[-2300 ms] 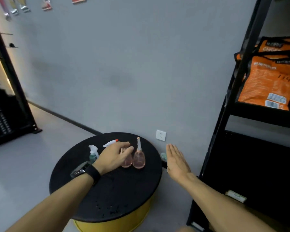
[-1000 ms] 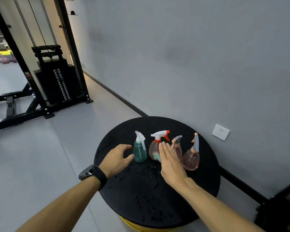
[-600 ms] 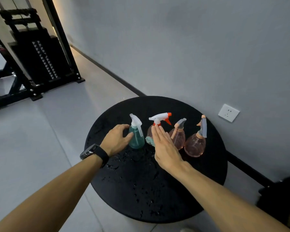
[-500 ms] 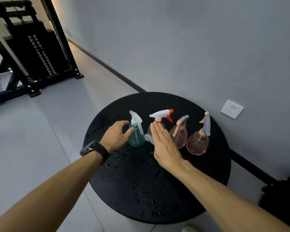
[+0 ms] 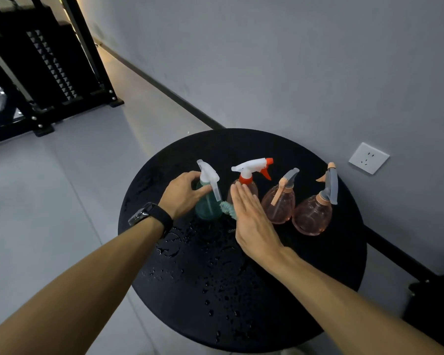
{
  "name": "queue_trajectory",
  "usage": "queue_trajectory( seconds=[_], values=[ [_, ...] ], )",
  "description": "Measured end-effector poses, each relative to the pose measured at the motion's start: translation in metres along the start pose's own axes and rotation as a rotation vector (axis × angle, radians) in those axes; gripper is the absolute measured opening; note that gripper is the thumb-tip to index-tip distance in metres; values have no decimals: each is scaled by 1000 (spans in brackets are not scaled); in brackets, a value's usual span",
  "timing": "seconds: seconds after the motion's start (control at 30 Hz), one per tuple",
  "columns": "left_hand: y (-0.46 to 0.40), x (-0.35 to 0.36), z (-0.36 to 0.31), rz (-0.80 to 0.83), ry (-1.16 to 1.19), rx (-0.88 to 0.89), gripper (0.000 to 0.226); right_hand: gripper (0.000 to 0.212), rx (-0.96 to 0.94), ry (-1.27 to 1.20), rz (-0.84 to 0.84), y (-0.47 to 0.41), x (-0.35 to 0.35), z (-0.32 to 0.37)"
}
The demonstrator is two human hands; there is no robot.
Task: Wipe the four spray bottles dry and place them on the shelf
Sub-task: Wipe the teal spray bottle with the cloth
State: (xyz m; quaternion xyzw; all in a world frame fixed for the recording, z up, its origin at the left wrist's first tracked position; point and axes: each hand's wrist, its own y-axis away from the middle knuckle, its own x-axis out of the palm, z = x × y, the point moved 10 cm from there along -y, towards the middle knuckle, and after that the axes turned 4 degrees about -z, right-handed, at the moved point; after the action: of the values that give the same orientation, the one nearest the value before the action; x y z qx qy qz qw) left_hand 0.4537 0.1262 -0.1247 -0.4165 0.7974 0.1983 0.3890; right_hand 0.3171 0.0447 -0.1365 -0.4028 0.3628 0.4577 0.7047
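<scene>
Four spray bottles stand in a row on a round black table (image 5: 326,272). From left: a green bottle (image 5: 208,210) with a white trigger, a pink bottle with a white and red trigger (image 5: 251,168), and two pink bottles (image 5: 280,207) (image 5: 312,217) with grey triggers. My left hand (image 5: 182,194) wraps the green bottle, thumb across its front. My right hand (image 5: 251,224) is flat with straight fingers, just in front of the red-trigger bottle. A teal fluffy cloth (image 5: 227,210) sticks out from under its left edge, between the first two bottles.
Water drops cover the table's near half (image 5: 215,278). A grey wall with a white socket (image 5: 368,158) rises behind the table. A black weight machine (image 5: 49,67) stands at the far left. A dark frame (image 5: 431,303) shows at the lower right edge.
The view swung from the shelf to the table and closed in. My left hand went from the pink bottles to the green one and closed around it. My right hand settled over the cloth.
</scene>
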Motion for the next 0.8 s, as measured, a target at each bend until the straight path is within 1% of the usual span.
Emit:
queue_trajectory(
  seconds=[0.13,0.3,0.37,0.47,0.6,0.8],
  values=[
    [1,0,1,-25,22,0,35,80,19,-24,-15,6,0,-1],
    [28,-1,1,-14,146,-3,26,80,87,-65,-38,22,-12,-4],
    [41,-1,4,-3,227,-34,26,79,125,-84,-39,31,-18,-4],
    [62,-2,6,20,336,-90,31,78,167,-117,-33,47,-26,-3],
    [96,-5,-1,51,483,-131,33,76,247,-186,-52,69,-37,-1],
    [142,3,7,56,614,-217,24,71,329,-287,-83,97,-46,7]
  ],
)
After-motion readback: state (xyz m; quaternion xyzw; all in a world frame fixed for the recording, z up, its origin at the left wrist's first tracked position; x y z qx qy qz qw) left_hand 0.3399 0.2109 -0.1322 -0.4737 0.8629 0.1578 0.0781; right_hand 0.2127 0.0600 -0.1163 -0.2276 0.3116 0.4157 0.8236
